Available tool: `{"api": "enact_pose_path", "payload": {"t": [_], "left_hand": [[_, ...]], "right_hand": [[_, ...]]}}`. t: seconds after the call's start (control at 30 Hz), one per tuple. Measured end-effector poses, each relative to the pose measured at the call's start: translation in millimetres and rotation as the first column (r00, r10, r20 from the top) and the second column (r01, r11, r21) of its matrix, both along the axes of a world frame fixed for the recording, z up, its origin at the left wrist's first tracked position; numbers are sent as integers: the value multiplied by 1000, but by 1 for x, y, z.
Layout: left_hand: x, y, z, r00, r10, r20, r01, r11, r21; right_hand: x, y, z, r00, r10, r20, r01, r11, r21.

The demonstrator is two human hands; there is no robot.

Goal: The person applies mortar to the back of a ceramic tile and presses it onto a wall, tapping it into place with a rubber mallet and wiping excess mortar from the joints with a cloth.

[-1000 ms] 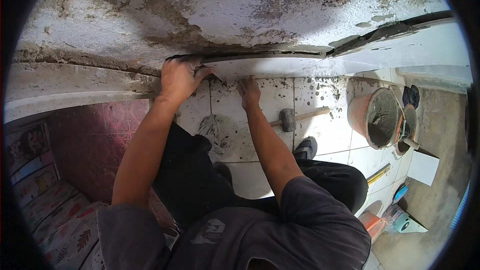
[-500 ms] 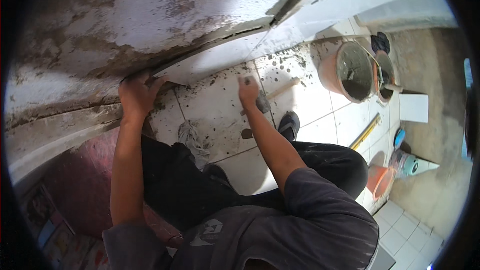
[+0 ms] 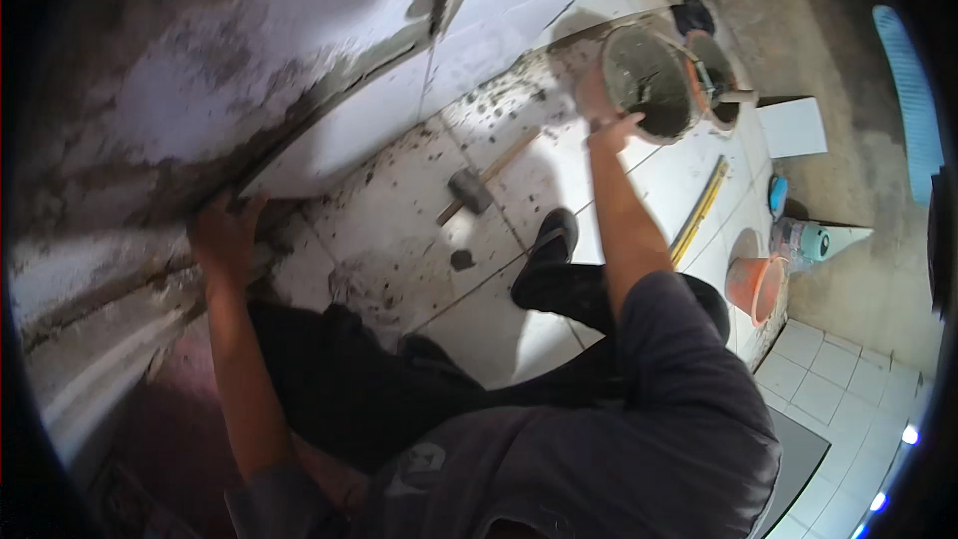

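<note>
My left hand point(image 3: 225, 238) is against the foot of the stained wall, by the near end of the white wall tile point(image 3: 329, 155). Its thumb stands apart from the fingers, whose tips are partly hidden in shadow. My right hand point(image 3: 611, 132) reaches out to the near rim of an orange bucket point(image 3: 592, 95) of wet grey mortar point(image 3: 644, 80). At least one finger is stretched toward the mortar, and I see nothing in this hand. A hammer point(image 3: 469, 190) with a wooden handle lies on the floor between my hands.
Mortar crumbs dot the white floor tiles point(image 3: 399, 200). Beyond the bucket stands a second bucket point(image 3: 717, 120) with a tool across it. Further right are a loose white tile point(image 3: 793, 127), a yellow level point(image 3: 701, 210), a small orange bucket point(image 3: 756, 287) and a clear jug with a teal lid point(image 3: 803, 240).
My right hand has moved from above the hammer, away and to the right, to the mortar bucket. My left hand stays by the wall tile. The view has shifted, and my right foot shows more.
</note>
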State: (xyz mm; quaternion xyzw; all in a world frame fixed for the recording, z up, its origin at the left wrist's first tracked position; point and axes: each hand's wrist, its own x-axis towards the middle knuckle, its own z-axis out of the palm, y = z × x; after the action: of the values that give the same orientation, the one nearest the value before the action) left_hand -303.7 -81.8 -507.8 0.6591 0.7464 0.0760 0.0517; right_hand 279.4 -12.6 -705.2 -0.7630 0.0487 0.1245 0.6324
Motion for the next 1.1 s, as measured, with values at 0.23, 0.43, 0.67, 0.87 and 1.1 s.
{"api": "enact_pose_path", "payload": {"t": [0.23, 0.43, 0.67, 0.87, 1.1], "left_hand": [[6, 3, 17, 992, 68, 102, -58, 994, -90], [33, 19, 7, 978, 21, 209, -7, 998, -69], [6, 1, 15, 987, 96, 126, -92, 995, -41], [10, 5, 6, 999, 4, 51, -7, 998, 57], [15, 4, 16, 986, 29, 165, -30, 1000, 2]], "right_hand": [[-26, -7, 36, 938, 110, -329, 23, 926, 377], [-18, -98, -78, 702, 547, 457, -335, 819, -465], [-182, -164, -50, 351, 931, 99, -625, 312, -716], [-156, -107, -61, -219, 966, 139, -664, -43, -746], [-118, -15, 16, 11, 936, 353, -538, 303, -786]]}}
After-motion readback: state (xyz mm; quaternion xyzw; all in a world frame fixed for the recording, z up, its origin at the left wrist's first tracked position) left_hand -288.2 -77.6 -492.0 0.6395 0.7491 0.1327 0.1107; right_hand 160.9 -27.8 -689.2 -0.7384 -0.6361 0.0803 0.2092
